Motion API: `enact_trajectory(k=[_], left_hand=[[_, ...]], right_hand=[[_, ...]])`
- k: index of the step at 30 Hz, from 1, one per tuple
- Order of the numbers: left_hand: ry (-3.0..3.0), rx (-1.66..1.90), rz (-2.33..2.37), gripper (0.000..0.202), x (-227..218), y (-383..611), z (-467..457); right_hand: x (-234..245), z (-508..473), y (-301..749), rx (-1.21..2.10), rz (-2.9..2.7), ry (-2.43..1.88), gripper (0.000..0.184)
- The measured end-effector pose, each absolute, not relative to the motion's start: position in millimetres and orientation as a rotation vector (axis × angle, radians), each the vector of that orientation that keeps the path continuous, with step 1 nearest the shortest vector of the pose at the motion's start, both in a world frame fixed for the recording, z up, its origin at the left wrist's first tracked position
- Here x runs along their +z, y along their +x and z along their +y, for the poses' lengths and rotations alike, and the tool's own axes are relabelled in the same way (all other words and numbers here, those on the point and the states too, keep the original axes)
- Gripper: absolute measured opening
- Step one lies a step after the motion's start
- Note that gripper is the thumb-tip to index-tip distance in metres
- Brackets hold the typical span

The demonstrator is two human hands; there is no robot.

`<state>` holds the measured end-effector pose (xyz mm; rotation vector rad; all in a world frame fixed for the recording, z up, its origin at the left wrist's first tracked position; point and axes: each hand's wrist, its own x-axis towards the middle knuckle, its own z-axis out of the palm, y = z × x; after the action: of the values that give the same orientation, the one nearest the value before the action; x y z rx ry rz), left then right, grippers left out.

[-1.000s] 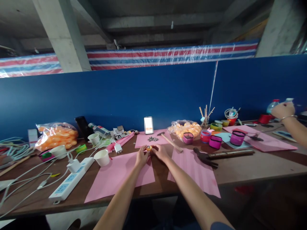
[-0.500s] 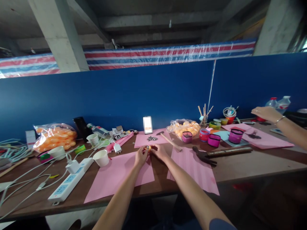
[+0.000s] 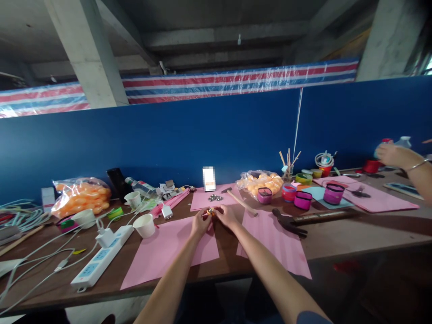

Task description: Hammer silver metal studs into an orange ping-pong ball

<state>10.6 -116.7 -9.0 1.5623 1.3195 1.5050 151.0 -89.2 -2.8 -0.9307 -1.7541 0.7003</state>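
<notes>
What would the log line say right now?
left hand: pinching small orange piece | right hand: pinching it too | nearby: small hammer

We find the picture dim overall: the concrete ceiling (image 3: pixel 219 27) sinks into shadow, while daylight from the far right glares on the striped plastic sheet (image 3: pixel 236 81). The bench (image 3: pixel 337 238) is softly lit, its shadows faint. Edges bend outward. The small orange piece (image 3: pixel 209 210) is too soft to read; 1 white tag (image 3: pixel 209 178) is pixelated.

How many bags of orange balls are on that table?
2. The left bag lies toward the left end of the table; the right bag sits right of centre, behind a pink tub. Others may be hidden.
</notes>
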Motion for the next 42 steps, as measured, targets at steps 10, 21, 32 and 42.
enact_trajectory(k=[10,21,32,42], left_hand=[[1.547,1.49,1.243,0.036,-6.9,12.0,-119.9],[1.613,1.47,1.295,0.032,-6.6,10.5,-118.7],[1.631,1.452,1.312,0.041,-8.2,9.2,-118.3],[1.558,1.479,1.319,0.042,-13.2,8.8,-114.8]], right_hand=[[-1.2,-93.2,152.3,0.708,-1.778,-0.922,0.03],[-4.0,-90.2,151.2,0.648,-1.79,-0.955,0.031],[-4.8,-88.4,151.6,0.646,-1.816,-0.942,0.026],[-6.3,-88.3,150.0,0.655,-1.803,-0.962,0.026]])
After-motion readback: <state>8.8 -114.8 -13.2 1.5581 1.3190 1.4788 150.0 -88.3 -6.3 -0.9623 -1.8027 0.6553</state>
